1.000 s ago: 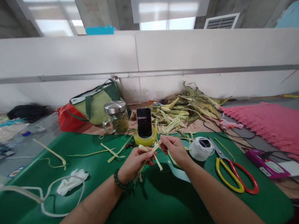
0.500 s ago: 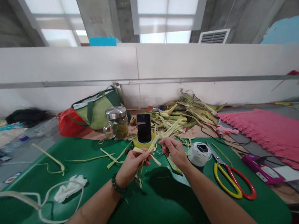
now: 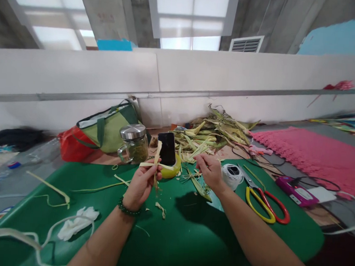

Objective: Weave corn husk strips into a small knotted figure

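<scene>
My left hand [image 3: 140, 187] pinches crossed strips of pale corn husk [image 3: 157, 155] between thumb and fingers; one strip stands up, others stick out sideways. To the right, apart from the strips, is my right hand [image 3: 209, 171], its thumb and fingers closed together. Whatever it may hold is too small to make out. Just beside that hand sits a spool of white twine [image 3: 236, 181]. Scissors [image 3: 265, 202] with one yellow and one red handle lie further right. Below my left hand, a curled husk scrap [image 3: 160, 210] rests on the green mat [image 3: 169, 250].
A phone [image 3: 168, 148] leans in a yellow holder [image 3: 171, 173]. Left of it stand a lidded glass mug [image 3: 136, 148] and a green bag [image 3: 115, 132]. Behind lies a husk pile [image 3: 217, 131]. A purple power strip [image 3: 296, 190] and pink cloth [image 3: 312, 152] are right; white cable [image 3: 15, 237] crosses left.
My hands have moved apart, the left going leftward with the husk strips. The strips now stand upright in front of the phone. The whole view has shifted slightly.
</scene>
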`<state>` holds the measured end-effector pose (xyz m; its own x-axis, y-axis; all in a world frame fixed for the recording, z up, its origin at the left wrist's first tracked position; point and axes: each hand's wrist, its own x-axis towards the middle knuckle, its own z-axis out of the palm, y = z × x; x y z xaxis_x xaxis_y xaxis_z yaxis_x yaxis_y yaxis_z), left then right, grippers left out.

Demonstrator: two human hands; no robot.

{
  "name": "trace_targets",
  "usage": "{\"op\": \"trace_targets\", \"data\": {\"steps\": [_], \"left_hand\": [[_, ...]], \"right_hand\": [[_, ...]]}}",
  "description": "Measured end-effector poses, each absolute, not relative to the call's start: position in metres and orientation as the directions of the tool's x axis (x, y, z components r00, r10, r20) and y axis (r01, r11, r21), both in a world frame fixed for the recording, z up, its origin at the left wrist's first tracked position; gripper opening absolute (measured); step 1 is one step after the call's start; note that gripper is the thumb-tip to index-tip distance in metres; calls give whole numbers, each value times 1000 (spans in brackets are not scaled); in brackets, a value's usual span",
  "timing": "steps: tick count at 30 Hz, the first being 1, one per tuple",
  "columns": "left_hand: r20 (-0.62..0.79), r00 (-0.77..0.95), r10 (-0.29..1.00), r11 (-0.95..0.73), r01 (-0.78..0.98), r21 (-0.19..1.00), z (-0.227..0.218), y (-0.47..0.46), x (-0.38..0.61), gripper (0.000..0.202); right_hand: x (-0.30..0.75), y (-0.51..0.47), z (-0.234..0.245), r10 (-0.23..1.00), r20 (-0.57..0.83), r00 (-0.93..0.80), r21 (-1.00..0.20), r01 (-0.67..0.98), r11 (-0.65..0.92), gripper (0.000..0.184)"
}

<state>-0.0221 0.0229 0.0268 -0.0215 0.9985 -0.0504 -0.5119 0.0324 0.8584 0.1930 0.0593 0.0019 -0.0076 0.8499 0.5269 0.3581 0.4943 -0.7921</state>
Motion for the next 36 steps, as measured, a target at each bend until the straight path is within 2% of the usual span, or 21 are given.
{"op": "trace_targets", "data": {"steps": [4,7,9,10,13,15,17,18,20,22,25,27,29,31,36], "left_hand": [[9,-24,1000,-21,-551,834,34,21,-29,32],[-3,91,996,43,-430,902,35,18,-29,27],[-98,171,980,140,-258,956,33,19,-27,27],[-144,158,977,172,-182,968,32,20,-26,28],[-116,66,991,122,-101,987,30,24,-27,30],[-97,44,994,103,-159,982,31,26,-30,31],[-17,63,998,30,-220,975,34,27,-35,30],[21,84,996,-3,-210,978,35,26,-36,28],[43,176,983,-26,-95,995,32,25,-37,25],[-41,368,929,13,78,997,25,25,-36,25],[-224,591,775,-33,392,920,7,27,-30,29],[-260,595,761,-138,539,831,-2,28,-27,34],[-276,567,777,-163,603,781,-7,28,-26,37],[-196,553,810,-266,644,717,-7,27,-26,38],[71,322,944,-312,803,508,0,25,-25,39]], "right_hand": [[190,61,0,832,531,-158,-655,547,522,27],[194,61,7,821,533,-202,-601,592,536,24],[201,61,13,814,565,-135,-640,551,535,23],[205,60,16,812,577,-80,-675,513,530,23],[212,59,19,817,575,30,-746,430,509,27],[212,57,16,828,557,-63,-716,469,517,29],[211,57,12,841,488,-234,-638,561,526,30],[211,56,12,847,447,-286,-597,609,521,30],[213,57,15,866,417,-277,-546,685,482,26],[219,58,23,878,442,-184,-537,730,423,23],[223,60,40,889,427,-168,-455,810,371,22],[217,62,48,917,324,-232,-316,888,336,23],[204,65,51,946,202,-255,-184,939,292,24],[188,67,49,955,129,-268,-122,951,284,24],[147,65,43,895,96,-435,-129,886,445,24]]}}
